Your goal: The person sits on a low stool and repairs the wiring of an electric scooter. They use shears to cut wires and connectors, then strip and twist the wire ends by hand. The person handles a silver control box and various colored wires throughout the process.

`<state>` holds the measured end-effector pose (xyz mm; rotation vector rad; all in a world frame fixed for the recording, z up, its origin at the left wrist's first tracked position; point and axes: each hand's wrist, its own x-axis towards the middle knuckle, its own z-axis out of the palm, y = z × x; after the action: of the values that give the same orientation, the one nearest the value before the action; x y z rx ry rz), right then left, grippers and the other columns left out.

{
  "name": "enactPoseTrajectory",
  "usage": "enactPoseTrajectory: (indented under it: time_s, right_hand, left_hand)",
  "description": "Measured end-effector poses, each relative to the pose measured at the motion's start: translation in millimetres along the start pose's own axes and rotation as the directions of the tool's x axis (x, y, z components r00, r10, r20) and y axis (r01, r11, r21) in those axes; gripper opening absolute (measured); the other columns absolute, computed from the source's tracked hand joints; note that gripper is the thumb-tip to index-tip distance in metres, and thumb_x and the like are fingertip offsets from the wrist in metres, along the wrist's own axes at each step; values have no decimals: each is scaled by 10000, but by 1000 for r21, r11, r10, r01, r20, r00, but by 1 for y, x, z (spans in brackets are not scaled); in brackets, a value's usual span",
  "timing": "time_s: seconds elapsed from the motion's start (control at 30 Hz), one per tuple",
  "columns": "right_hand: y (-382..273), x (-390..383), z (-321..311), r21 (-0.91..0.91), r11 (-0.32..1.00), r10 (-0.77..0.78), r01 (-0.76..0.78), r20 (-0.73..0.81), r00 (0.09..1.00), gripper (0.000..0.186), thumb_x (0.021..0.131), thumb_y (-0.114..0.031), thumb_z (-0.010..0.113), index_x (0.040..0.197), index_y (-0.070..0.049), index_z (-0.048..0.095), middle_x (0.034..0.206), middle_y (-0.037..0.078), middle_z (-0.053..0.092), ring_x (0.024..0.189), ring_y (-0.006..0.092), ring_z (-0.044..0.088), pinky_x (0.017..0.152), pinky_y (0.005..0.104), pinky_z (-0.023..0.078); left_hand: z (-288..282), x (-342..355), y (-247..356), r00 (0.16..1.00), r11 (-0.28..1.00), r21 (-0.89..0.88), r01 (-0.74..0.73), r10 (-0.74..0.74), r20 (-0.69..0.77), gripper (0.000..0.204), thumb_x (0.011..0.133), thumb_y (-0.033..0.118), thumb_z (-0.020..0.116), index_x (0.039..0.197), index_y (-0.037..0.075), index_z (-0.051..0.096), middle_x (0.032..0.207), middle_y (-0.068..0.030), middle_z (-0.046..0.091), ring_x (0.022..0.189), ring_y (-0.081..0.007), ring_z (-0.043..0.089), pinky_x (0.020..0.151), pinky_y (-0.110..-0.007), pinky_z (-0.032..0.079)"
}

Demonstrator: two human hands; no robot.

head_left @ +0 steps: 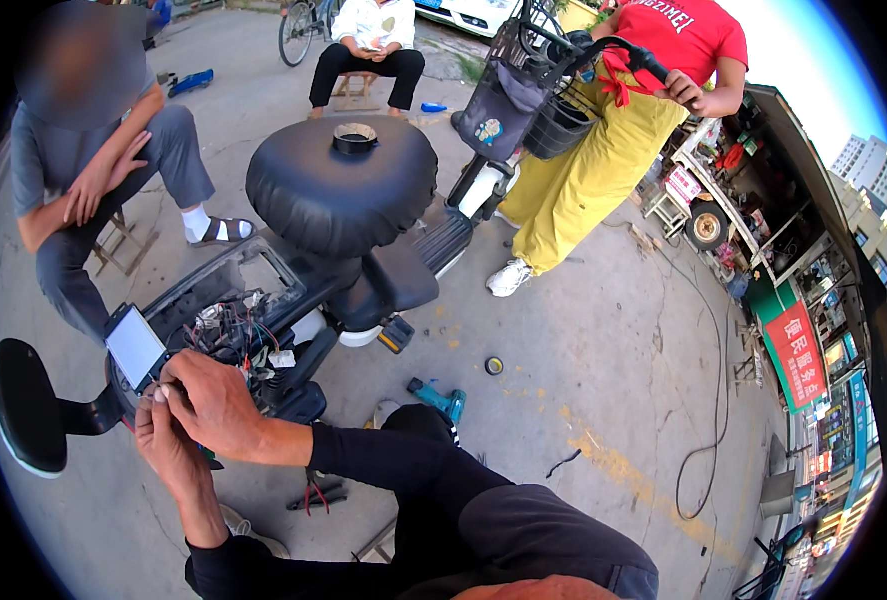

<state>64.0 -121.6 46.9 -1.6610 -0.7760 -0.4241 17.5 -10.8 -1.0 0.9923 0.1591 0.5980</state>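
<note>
My right hand (209, 400) and my left hand (169, 450) meet at the rear of an electric scooter, fingertips pinched together on something small I cannot make out. Just above them is a pale rectangular panel (136, 347) in a dark frame. Beside them, loose wires and connectors (234, 335) lie in the scooter's opened rear compartment (249, 270). A large padded black seat (342, 200) sits ahead, and a black backrest pad (28, 405) is at my left.
Seated people (104, 170) (369, 60) and a standing person (584, 190) at the handlebar surround the scooter. A teal drill (452, 405), black tape roll (494, 366), pliers (314, 500) and long cable (714, 420) lie on the ground. A cluttered stall (709, 210) stands at right.
</note>
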Motion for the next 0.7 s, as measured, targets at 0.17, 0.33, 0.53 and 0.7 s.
enactPoseTrajectory:
  time_s: [0.17,0.33,0.53,0.7]
  right_hand:
    - [-1,0,0,3,1000,-19,19,-8,1000,119,854,-28,635,916,2,538,846,144,576,782,348,596,654,441,468]
    - [-2,0,-4,-38,999,-27,27,-18,999,120,834,-17,635,905,4,541,844,143,569,790,350,591,660,447,468]
    - [-2,0,-4,-66,997,-44,42,-17,999,122,827,-20,637,898,-3,540,828,144,558,788,361,584,666,460,462]
    - [3,7,4,-94,995,-31,34,29,999,78,821,-45,660,850,-43,587,787,142,585,756,366,604,654,440,482]
  left_hand:
    - [-4,2,0,999,1000,11,-25,25,25,115,989,125,625,989,24,680,934,-31,696,822,-84,632,756,-233,510]
    - [-9,3,-9,999,1000,-12,-24,25,28,109,989,122,622,996,28,676,933,-35,697,831,-88,639,760,-235,518]
    - [-11,3,-12,1000,999,-34,12,-12,1,119,994,112,611,1018,9,667,960,-56,701,858,-107,655,784,-249,533]
    - [-4,-1,4,989,993,118,14,4,-147,201,968,96,636,1104,-49,662,1037,-104,696,904,-154,672,824,-274,551]
